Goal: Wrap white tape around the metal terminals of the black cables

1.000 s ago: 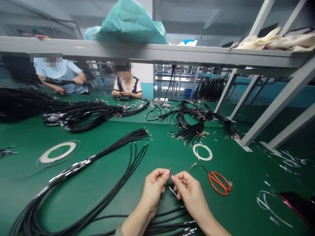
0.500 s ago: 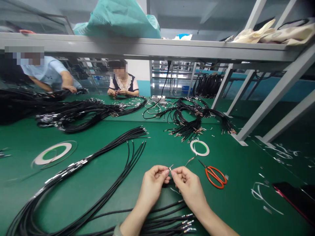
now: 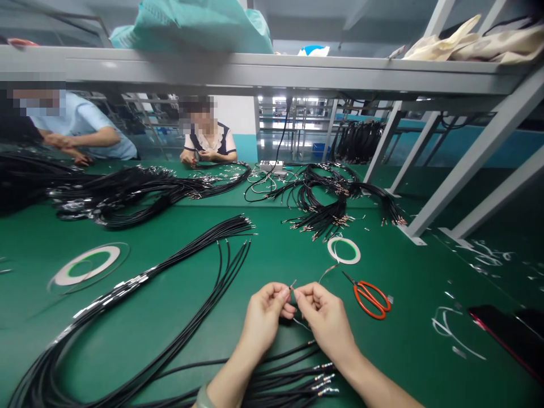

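Observation:
My left hand (image 3: 266, 314) is closed in a pinch around a black cable, its thin bare tip (image 3: 294, 283) poking up past the fingertips. Right against it, my right hand (image 3: 325, 311) pinches what looks like a thin strip of tape at the cable end. A pale length of that strip (image 3: 301, 324) hangs below the fingers. Most of the held cable is hidden by my hands. Beyond my right hand lies a roll of narrow white tape (image 3: 356, 258) with a loose tail. Scissors with orange handles (image 3: 373, 309) rest to the right. Beneath my wrists, several black cables (image 3: 293, 377) show metallic ends.
A long bundle of black cables (image 3: 170, 264) curves across the left side, near another tape roll (image 3: 63, 276). More cable heaps (image 3: 327, 212) lie farther back. Tape scraps (image 3: 444, 326) and a dark phone-like object (image 3: 497, 334) sit at right. Two people work across the table. A grey shelf (image 3: 255, 71) spans overhead.
My hands stay together at the cable tip, with the fingers shifted slightly. The view has tilted a little. At far left, a co-worker's hands have drawn back from the cables toward the body.

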A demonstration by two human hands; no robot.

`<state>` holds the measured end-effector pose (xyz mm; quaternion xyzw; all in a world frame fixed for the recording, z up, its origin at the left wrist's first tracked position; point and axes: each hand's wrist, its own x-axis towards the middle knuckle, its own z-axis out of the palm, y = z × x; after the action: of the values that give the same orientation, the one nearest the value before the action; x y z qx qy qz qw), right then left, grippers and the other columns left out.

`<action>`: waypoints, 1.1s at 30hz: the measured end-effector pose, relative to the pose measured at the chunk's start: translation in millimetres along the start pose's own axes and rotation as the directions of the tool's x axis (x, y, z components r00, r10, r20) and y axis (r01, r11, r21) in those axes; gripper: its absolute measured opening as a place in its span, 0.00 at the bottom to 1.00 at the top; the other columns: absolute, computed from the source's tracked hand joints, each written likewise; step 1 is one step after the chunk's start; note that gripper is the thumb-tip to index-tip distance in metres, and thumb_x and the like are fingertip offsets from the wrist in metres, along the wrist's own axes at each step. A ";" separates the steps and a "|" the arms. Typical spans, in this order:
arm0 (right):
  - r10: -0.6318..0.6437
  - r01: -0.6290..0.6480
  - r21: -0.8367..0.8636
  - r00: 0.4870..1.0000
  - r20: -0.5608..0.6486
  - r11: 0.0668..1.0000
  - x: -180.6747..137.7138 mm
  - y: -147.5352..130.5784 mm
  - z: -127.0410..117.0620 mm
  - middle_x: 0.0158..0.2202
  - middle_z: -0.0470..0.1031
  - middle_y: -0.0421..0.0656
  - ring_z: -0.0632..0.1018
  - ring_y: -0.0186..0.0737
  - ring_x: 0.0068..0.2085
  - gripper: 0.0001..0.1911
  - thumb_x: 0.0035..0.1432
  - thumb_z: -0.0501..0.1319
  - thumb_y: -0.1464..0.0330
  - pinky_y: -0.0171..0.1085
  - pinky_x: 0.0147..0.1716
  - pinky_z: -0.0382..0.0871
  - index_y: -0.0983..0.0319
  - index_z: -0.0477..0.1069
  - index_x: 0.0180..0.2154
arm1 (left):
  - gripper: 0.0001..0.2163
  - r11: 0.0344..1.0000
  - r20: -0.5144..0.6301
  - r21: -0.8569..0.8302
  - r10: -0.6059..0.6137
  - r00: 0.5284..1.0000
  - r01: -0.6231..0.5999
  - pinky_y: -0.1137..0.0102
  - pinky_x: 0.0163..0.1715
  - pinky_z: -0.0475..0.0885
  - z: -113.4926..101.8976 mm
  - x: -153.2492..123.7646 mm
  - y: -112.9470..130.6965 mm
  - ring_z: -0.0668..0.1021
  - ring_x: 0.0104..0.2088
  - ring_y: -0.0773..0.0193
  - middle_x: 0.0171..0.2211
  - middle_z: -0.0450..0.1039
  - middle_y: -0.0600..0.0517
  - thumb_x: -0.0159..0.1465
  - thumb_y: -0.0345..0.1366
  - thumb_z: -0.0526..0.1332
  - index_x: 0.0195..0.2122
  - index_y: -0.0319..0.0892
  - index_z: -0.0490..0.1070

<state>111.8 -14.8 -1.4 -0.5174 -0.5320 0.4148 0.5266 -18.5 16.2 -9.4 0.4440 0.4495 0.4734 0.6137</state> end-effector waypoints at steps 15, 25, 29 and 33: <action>-0.050 0.050 0.005 0.998 0.031 0.999 0.5 -0.5 -2.0 0.23 0.74 0.39 0.72 0.33 0.23 0.11 0.61 0.58 0.64 0.29 0.23 0.62 0.64 0.73 0.32 | 0.17 0.983 0.090 -0.098 -0.145 0.985 0.153 0.80 0.19 0.67 -0.8 0.2 3.1 0.72 0.16 0.75 0.20 0.73 0.54 0.50 0.45 0.70 0.29 0.35 0.72; 0.006 -0.007 0.029 0.999 0.050 1.000 3.3 0.0 -3.4 0.21 0.69 0.37 0.67 0.31 0.22 0.12 0.61 0.58 0.62 0.29 0.20 0.58 0.64 0.73 0.34 | 0.15 0.973 0.160 -0.121 -0.178 0.971 0.199 0.81 0.17 0.64 -2.0 -0.7 2.5 0.69 0.14 0.76 0.18 0.70 0.55 0.53 0.44 0.68 0.27 0.35 0.71; 0.001 0.000 -0.015 0.999 0.032 1.000 2.7 4.1 -3.7 0.21 0.68 0.37 0.64 0.31 0.22 0.13 0.61 0.58 0.62 0.30 0.21 0.56 0.65 0.72 0.32 | 0.14 0.990 0.127 -0.072 -0.114 0.985 0.124 0.80 0.17 0.63 -0.6 -0.3 2.4 0.68 0.15 0.75 0.16 0.69 0.56 0.55 0.44 0.67 0.27 0.37 0.70; -0.023 0.023 -0.062 1.000 0.005 0.998 2.2 7.0 -3.6 0.21 0.66 0.37 0.63 0.31 0.22 0.13 0.60 0.58 0.62 0.30 0.21 0.55 0.65 0.71 0.31 | 0.14 0.998 0.066 0.056 0.037 0.997 -0.041 0.79 0.19 0.64 0.5 -0.8 3.1 0.68 0.16 0.73 0.16 0.67 0.58 0.57 0.45 0.64 0.32 0.37 0.70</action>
<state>116.4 -12.2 -7.6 -0.5264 -0.5518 0.3930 0.5137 -18.7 15.8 -6.2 0.4852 0.4342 0.4575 0.6056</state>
